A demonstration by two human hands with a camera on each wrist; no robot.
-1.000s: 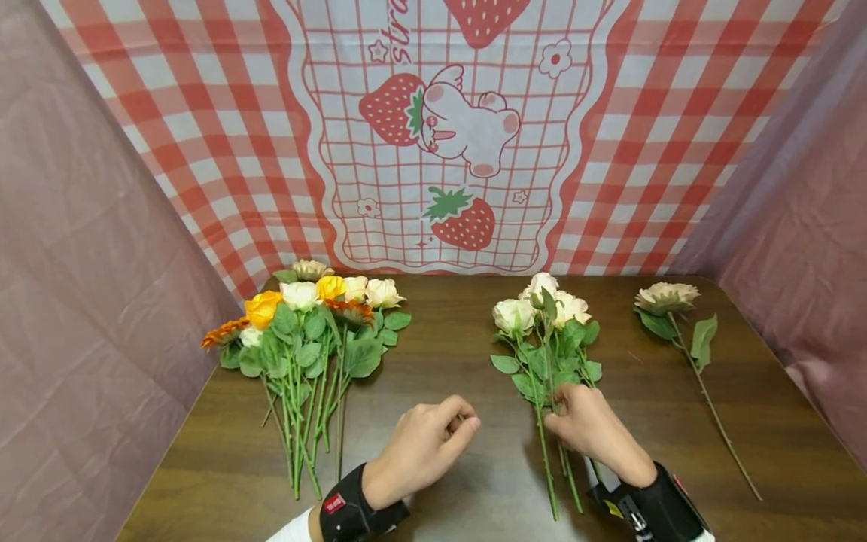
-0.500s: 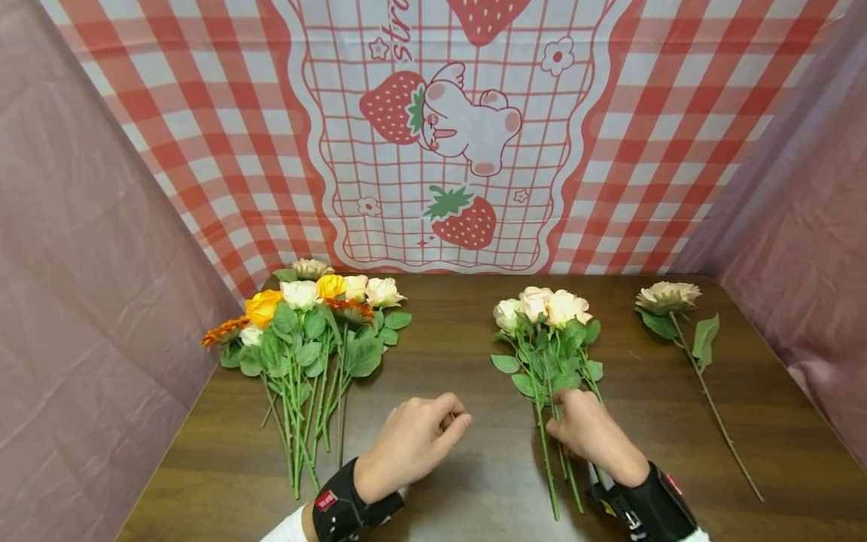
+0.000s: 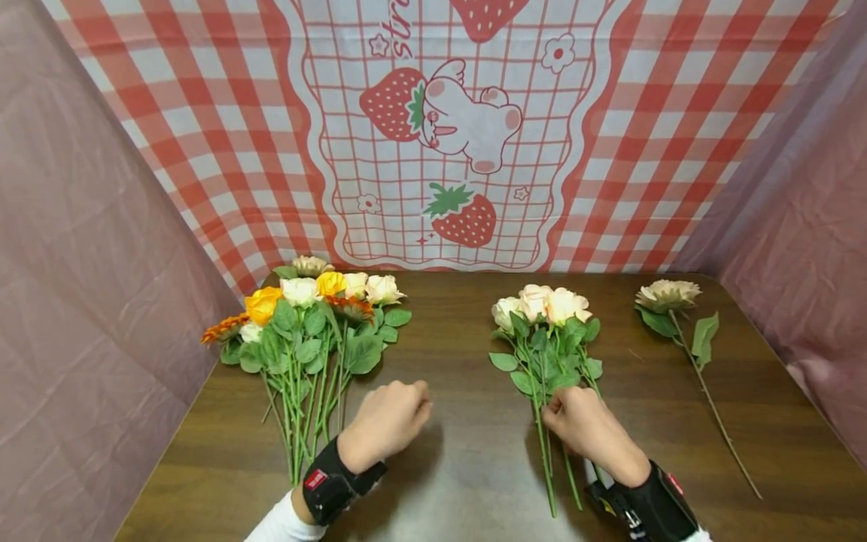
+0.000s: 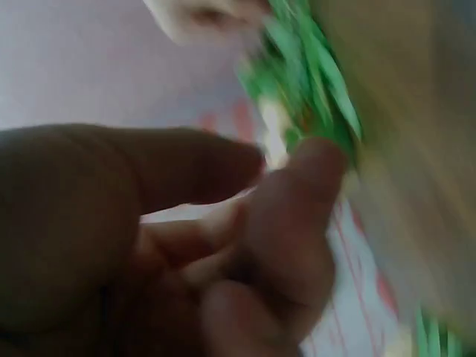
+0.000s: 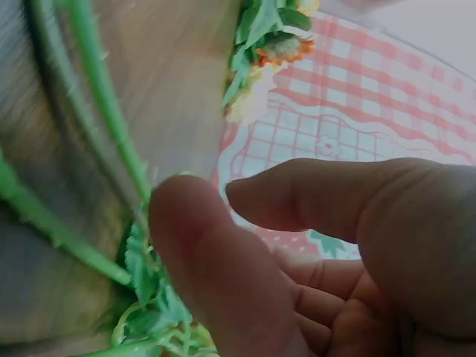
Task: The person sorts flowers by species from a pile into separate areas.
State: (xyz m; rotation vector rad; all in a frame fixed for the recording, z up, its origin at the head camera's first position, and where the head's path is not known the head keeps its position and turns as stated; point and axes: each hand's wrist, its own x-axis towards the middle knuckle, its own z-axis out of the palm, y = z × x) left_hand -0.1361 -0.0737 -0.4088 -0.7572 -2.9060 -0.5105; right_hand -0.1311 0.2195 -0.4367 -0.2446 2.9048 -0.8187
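My left hand [image 3: 384, 423] hovers over the table just right of the mixed bundle's stems, its fingers loosely curled. In the left wrist view its thumb and index finger come close with nothing between them. My right hand [image 3: 591, 427] is low over the stems of a small bunch of pale roses [image 3: 567, 306]. The right wrist view shows a narrow gap between thumb and index finger, with green stems [image 5: 93, 74] beyond the fingertips. That bunch lies flat, blooms away from me. To the left lies a larger bundle of flowers [image 3: 286, 320] in white, yellow and rust-orange.
A single cream flower [image 3: 667, 296] with a long stem lies by itself at the right of the brown wooden table [image 3: 460, 339]. A red-and-white checked cloth [image 3: 637, 150] with strawberries hangs behind the table. Pinkish drapes [image 3: 88, 286] hang at both sides.
A stem with a green bud that stood up over the right-hand roses has gone down among them. My left hand has moved left towards the mixed bundle. My right hand has barely moved.
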